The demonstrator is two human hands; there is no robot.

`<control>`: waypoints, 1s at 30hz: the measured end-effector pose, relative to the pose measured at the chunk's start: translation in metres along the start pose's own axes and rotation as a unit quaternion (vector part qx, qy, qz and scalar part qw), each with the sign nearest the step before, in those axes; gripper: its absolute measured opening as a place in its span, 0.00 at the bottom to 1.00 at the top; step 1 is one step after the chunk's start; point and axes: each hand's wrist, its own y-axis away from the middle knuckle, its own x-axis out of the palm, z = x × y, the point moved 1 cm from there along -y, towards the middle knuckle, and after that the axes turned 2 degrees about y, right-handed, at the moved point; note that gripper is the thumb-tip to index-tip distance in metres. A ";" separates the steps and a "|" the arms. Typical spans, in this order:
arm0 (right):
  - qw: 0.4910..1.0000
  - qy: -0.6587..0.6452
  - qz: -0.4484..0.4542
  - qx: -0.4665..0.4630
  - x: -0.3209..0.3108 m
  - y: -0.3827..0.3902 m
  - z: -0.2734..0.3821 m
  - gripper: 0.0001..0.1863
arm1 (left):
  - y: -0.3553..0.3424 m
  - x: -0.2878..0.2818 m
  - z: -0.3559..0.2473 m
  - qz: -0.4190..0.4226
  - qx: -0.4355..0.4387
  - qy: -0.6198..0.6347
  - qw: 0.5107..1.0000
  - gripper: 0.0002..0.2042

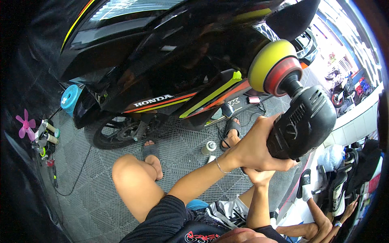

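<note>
Polisher [304,123] | left fingers [283,164] clasp it | right hand [259,177] below, fingers' hold unclear | motorcycle [178,77] nearby

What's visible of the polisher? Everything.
The polisher is black, plastic-looking, with vent slots; a dark neck carries a red disc and yellow foam-like pad. It is held tilted in the left hand, pad toward the picture's upper left; the right hand is below, its contact hidden. Whether the pad touches the motorcycle is unclear.
</note>
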 end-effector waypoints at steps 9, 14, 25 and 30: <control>0.993 -0.080 0.082 0.028 0.024 -0.007 -0.059 0.37 | 0.053 -0.031 0.065 -0.038 0.062 -0.214 0.974 0.41; 0.989 -0.114 0.081 0.038 0.031 -0.005 -0.073 0.38 | 0.058 -0.040 0.071 -0.014 0.136 -0.282 0.950 0.48; 0.987 -0.131 0.069 0.066 0.024 0.008 -0.076 0.40 | -0.012 -0.002 0.018 -0.014 -0.035 -0.171 0.985 0.26; 0.983 -0.156 0.069 0.075 0.036 0.017 -0.091 0.41 | 0.011 -0.017 0.025 -0.031 -0.007 -0.205 0.978 0.27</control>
